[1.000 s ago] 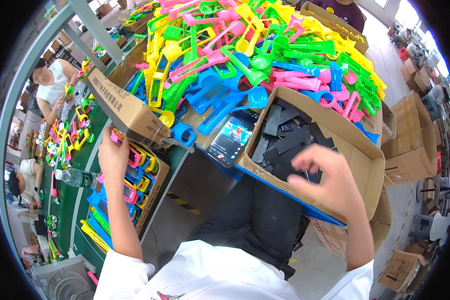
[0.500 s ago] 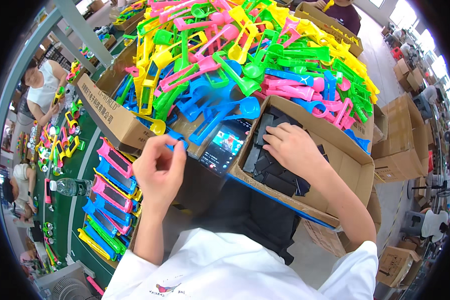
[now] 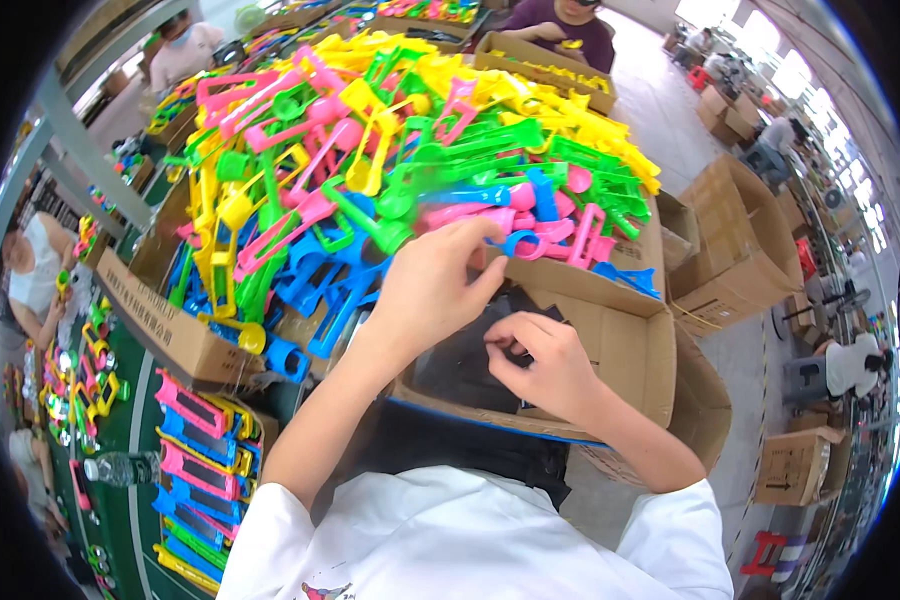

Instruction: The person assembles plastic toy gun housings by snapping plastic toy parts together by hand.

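My left hand (image 3: 435, 290) is raised over the far left side of an open cardboard box (image 3: 625, 345), beside the heap of coloured plastic parts (image 3: 370, 150). Its fingers are curled, and what they hold, if anything, is hidden; a green smear shows just beyond them. Lower and to its right, my right hand (image 3: 545, 360) is closed, thumb against fingers, on a thin black panel that mostly disappears behind the fingers. Dark flat panels (image 3: 455, 355) lie beneath both hands in the box, partly blurred. A blue ring-ended part (image 3: 520, 241) sits just past my left fingertips.
Left of me, a carton holds stacked coloured frames with dark panels (image 3: 195, 455); a clear bottle (image 3: 120, 468) lies on the green table (image 3: 140, 400). Large open cartons (image 3: 740, 250) stand on the right. Another person (image 3: 570, 30) sits behind the heap, and others work farther off.
My left hand has moved right, from beside the phone to over the box; the phone is now hidden. My right hand has drawn back toward me from among the dark panels. The view has shifted.
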The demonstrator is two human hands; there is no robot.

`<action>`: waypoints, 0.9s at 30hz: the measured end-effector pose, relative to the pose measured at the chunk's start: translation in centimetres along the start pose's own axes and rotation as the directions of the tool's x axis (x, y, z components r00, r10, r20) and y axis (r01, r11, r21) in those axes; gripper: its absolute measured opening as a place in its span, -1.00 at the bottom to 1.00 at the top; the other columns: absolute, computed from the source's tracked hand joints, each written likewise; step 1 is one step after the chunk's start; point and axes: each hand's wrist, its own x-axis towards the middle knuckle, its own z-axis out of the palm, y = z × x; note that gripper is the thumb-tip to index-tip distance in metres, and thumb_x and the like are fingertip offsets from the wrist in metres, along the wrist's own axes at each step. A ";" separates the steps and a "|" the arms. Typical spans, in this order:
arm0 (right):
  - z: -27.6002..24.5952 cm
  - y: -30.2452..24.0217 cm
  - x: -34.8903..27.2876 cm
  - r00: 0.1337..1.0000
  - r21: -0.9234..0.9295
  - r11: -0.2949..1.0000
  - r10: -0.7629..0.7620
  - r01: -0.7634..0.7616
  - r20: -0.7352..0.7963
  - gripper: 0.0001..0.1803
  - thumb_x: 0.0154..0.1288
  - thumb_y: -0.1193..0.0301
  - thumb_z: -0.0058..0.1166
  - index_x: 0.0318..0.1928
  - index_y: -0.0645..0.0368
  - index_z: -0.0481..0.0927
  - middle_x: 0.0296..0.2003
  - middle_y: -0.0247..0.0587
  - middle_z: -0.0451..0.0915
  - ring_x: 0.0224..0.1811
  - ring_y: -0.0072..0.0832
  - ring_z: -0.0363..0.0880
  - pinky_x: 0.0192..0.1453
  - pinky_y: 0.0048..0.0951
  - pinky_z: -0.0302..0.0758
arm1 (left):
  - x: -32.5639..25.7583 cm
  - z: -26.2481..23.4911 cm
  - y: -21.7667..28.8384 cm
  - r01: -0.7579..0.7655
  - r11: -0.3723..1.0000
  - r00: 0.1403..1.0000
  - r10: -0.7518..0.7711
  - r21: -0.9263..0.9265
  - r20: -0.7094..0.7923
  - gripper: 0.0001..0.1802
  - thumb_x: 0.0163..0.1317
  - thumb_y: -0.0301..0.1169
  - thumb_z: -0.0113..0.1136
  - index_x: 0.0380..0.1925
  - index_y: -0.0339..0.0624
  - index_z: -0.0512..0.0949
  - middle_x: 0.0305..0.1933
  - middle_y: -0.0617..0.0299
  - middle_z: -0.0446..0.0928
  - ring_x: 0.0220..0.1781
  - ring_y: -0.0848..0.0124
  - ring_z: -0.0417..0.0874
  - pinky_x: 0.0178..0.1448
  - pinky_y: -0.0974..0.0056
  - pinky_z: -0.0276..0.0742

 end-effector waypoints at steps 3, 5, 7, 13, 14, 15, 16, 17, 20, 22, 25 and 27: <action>-2.4 -0.4 -2.7 0.952 0.222 0.929 0.306 -0.296 -0.010 -0.85 0.19 0.55 0.34 -0.21 0.23 0.68 -0.33 -0.22 0.70 -0.34 -0.52 0.69 -0.20 -0.50 0.62 | 5.0 4.8 -0.1 -0.358 0.932 0.933 0.354 0.055 0.070 -0.74 0.21 -0.43 0.32 -0.08 -0.19 0.62 -0.20 0.09 0.64 -0.30 0.26 0.72 -0.21 0.14 0.62; -3.4 0.4 -5.3 0.865 0.444 0.784 0.500 -0.434 -0.037 -0.84 0.26 0.52 0.34 -0.16 0.25 0.68 -0.33 -0.30 0.70 -0.33 -0.62 0.66 -0.19 -0.53 0.57 | 8.9 8.9 0.5 -0.469 0.882 0.869 0.455 0.033 0.197 -0.73 0.22 -0.39 0.29 -0.08 -0.17 0.62 -0.11 0.07 0.64 -0.16 0.20 0.71 -0.12 0.09 0.64; -3.2 0.8 -6.9 0.815 0.542 0.712 0.573 -0.446 -0.083 -0.84 0.31 0.50 0.33 -0.13 0.26 0.68 -0.33 -0.35 0.69 -0.31 -0.68 0.62 -0.17 -0.56 0.53 | 12.6 12.7 0.6 -0.561 0.828 0.791 0.532 0.011 0.302 -0.72 0.22 -0.36 0.27 -0.07 -0.16 0.63 -0.02 0.05 0.64 -0.03 0.14 0.71 -0.02 0.04 0.66; -5.2 -0.3 -10.3 0.691 0.630 0.634 0.693 -0.448 -0.205 -0.88 0.40 0.56 0.26 -0.11 0.31 0.65 -0.28 -0.37 0.63 -0.22 -0.69 0.59 -0.12 -0.58 0.52 | 23.8 22.5 -1.5 -0.535 0.669 0.843 0.383 0.516 0.376 -0.67 0.23 -0.28 0.27 -0.03 -0.15 0.64 0.09 0.07 0.61 0.20 0.06 0.62 0.21 -0.07 0.61; -5.6 -0.6 -10.9 0.681 0.572 0.659 0.697 -0.487 -0.224 -0.89 0.41 0.56 0.25 -0.10 0.31 0.65 -0.29 -0.38 0.61 -0.23 -0.69 0.59 -0.11 -0.59 0.51 | 24.8 23.2 -1.4 -0.554 0.666 0.831 0.406 0.500 0.380 -0.67 0.23 -0.28 0.27 -0.03 -0.15 0.64 0.09 0.07 0.61 0.20 0.06 0.62 0.21 -0.07 0.61; -6.0 -0.8 -11.4 0.674 0.513 0.679 0.700 -0.525 -0.237 -0.89 0.41 0.56 0.24 -0.10 0.31 0.65 -0.30 -0.39 0.60 -0.23 -0.69 0.58 -0.11 -0.60 0.50 | 25.8 23.7 -1.4 -0.588 0.658 0.767 0.271 0.470 0.581 -0.66 0.25 -0.29 0.26 -0.01 -0.17 0.63 0.12 0.05 0.59 0.23 0.04 0.60 0.24 -0.07 0.60; -6.4 -0.9 -12.0 0.669 0.498 0.687 0.698 -0.528 -0.253 -0.89 0.42 0.56 0.23 -0.09 0.31 0.65 -0.31 -0.40 0.60 -0.23 -0.68 0.59 -0.11 -0.59 0.50 | 26.4 24.4 -1.7 -0.616 0.656 0.652 0.114 0.436 0.750 -0.65 0.26 -0.29 0.24 0.01 -0.19 0.61 0.16 0.02 0.57 0.26 0.02 0.58 0.26 -0.08 0.58; -6.4 -0.9 -12.3 0.668 0.504 0.685 0.699 -0.526 -0.255 -0.89 0.42 0.56 0.23 -0.09 0.31 0.65 -0.31 -0.40 0.60 -0.23 -0.68 0.59 -0.11 -0.59 0.50 | 26.7 25.0 -3.1 -0.620 0.652 0.648 0.112 0.437 0.753 -0.65 0.26 -0.29 0.24 0.01 -0.19 0.61 0.16 0.02 0.57 0.26 0.02 0.58 0.26 -0.08 0.58; -6.2 0.2 -13.4 0.645 0.587 0.653 0.715 -0.478 -0.270 -0.87 0.43 0.56 0.22 -0.07 0.31 0.65 -0.28 -0.38 0.63 -0.23 -0.67 0.59 -0.13 -0.58 0.51 | 26.4 26.0 -5.5 -0.647 0.596 0.723 0.279 0.477 0.632 -0.68 0.20 -0.29 0.30 -0.07 -0.14 0.68 0.06 0.06 0.64 0.15 0.02 0.66 0.13 -0.06 0.66; -6.4 1.0 -14.1 0.596 0.707 0.568 0.761 -0.420 -0.257 -0.85 0.46 0.52 0.22 -0.04 0.32 0.65 -0.26 -0.35 0.66 -0.26 -0.64 0.60 -0.14 -0.56 0.53 | 25.6 25.0 -2.8 -0.533 0.695 0.796 0.220 0.482 0.564 -0.64 0.33 -0.33 0.12 0.04 -0.31 0.56 0.15 -0.11 0.57 0.24 -0.11 0.57 0.29 -0.09 0.56; -6.5 0.9 -13.2 0.558 0.761 0.485 0.806 -0.430 -0.198 -0.83 0.48 0.50 0.20 -0.02 0.33 0.65 -0.26 -0.33 0.68 -0.30 -0.62 0.61 -0.17 -0.54 0.55 | 24.2 22.0 -2.4 -0.379 0.833 0.911 0.257 0.404 0.323 -0.64 0.34 -0.34 0.08 0.04 -0.36 0.53 0.13 -0.22 0.56 0.26 -0.14 0.55 0.29 -0.12 0.55; -6.1 1.2 -11.9 0.591 0.792 0.477 0.784 -0.380 -0.189 -0.82 0.50 0.47 0.18 -0.03 0.34 0.64 -0.29 -0.32 0.69 -0.34 -0.60 0.62 -0.20 -0.53 0.57 | 23.5 19.8 -3.0 -0.377 0.859 0.920 0.303 0.347 0.249 -0.63 0.38 -0.31 0.06 0.02 -0.38 0.50 0.05 -0.23 0.57 0.14 -0.14 0.62 0.21 -0.09 0.58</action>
